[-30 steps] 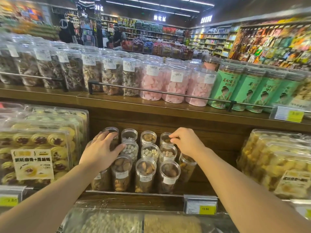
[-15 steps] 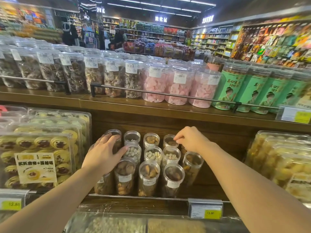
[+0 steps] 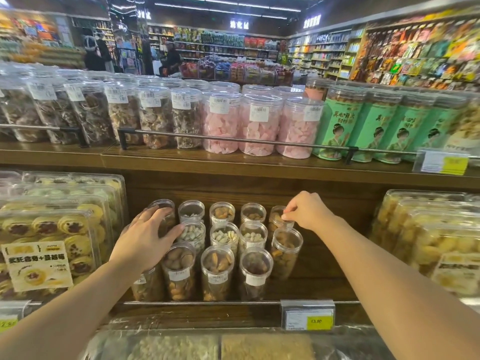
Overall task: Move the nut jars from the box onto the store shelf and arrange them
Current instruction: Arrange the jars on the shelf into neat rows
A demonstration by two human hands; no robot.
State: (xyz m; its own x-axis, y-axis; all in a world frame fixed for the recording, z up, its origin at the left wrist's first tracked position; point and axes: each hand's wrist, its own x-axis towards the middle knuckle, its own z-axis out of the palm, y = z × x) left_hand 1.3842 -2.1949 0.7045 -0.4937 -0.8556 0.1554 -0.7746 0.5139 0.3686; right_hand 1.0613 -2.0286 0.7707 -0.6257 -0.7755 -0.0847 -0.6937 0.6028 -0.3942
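Note:
Several small clear nut jars [image 3: 217, 271] stand in rows on the dark wooden middle shelf [image 3: 319, 279]. My left hand [image 3: 145, 242] lies spread over the jars of the left column, fingers apart, touching the lids of the left-column jars [image 3: 148, 284]. My right hand [image 3: 306, 211] pinches the rim of the back right jar [image 3: 275, 219] with fingertips. Just in front of that one stands another jar [image 3: 285, 252] of brown nuts. No box is in view.
Flat clear pastry boxes [image 3: 49, 237] flank the jars on the left, more boxes [image 3: 428, 240] on the right. A metal rail [image 3: 207, 302] and price tag [image 3: 307, 318] edge the shelf front. Large jars [image 3: 257, 126] fill the upper shelf. People stand far back.
My right hand moved right and back, from the middle jars to the back right jar. The jars on the right now stand in line. My left hand stayed on the left column.

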